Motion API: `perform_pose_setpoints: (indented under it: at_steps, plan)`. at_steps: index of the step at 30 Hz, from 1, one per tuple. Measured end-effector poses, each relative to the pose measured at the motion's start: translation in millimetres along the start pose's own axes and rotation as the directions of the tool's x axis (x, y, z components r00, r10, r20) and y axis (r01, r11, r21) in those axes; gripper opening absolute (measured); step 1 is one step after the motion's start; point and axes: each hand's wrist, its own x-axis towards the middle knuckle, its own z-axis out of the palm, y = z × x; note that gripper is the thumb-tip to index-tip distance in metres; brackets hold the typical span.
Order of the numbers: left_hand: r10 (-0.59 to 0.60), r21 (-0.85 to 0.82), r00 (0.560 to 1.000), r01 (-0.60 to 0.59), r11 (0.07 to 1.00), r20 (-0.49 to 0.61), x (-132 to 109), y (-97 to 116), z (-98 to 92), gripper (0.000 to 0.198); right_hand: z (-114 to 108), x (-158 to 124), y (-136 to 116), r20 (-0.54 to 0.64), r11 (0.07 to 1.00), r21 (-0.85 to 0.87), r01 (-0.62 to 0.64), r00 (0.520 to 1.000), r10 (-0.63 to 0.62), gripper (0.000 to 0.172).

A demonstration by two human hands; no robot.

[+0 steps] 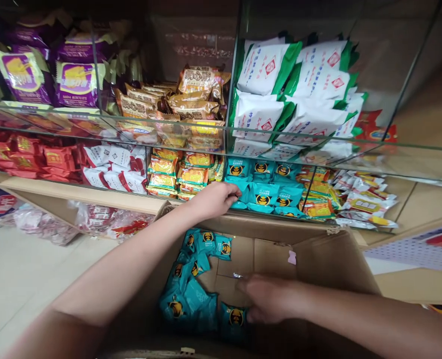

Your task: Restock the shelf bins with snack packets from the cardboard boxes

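Note:
My left hand is at the lower shelf, its fingers curled and pinching the left edge of a teal snack packet. More teal packets with a black-and-yellow round logo are stacked beside it. Down inside an open cardboard box is my right hand, smeared by motion. Its fingertips lie at the right edge of a teal packet, and whether they grip it is unclear. Several other teal packets are heaped along the left side of the box floor.
Glass dividers split the shelves. Above are purple biscuit packs, brown packets and white-green bags. Below stand red packets, orange-green packets and white-yellow packets. Plastic bags lie on the floor at left.

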Motion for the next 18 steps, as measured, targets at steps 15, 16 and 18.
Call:
perform_pose_setpoints:
  at_steps: [15, 16, 18]
  plan:
    - [-0.052, -0.482, 0.998, 0.061, 0.874, 0.033, -2.9, 8.0, -5.0, 0.019, -3.3, 6.8, -11.6, -0.022, 0.997, 0.058, -0.058, 0.998, 0.060, 0.002]
    - [-0.057, -0.599, 0.995, 0.094, 0.795, 0.080, -4.0, 11.8, -8.6, 0.021, -25.6, -3.1, -11.9, -0.105, 0.996, 0.090, 0.003, 0.994, 0.007, 0.009]
    - [-0.010, -0.768, 0.983, 0.150, 0.622, 0.184, -7.1, 20.7, -17.4, 0.028, -60.7, -21.1, -6.3, -0.274, 0.973, 0.211, 0.090, 0.961, -0.029, 0.018]
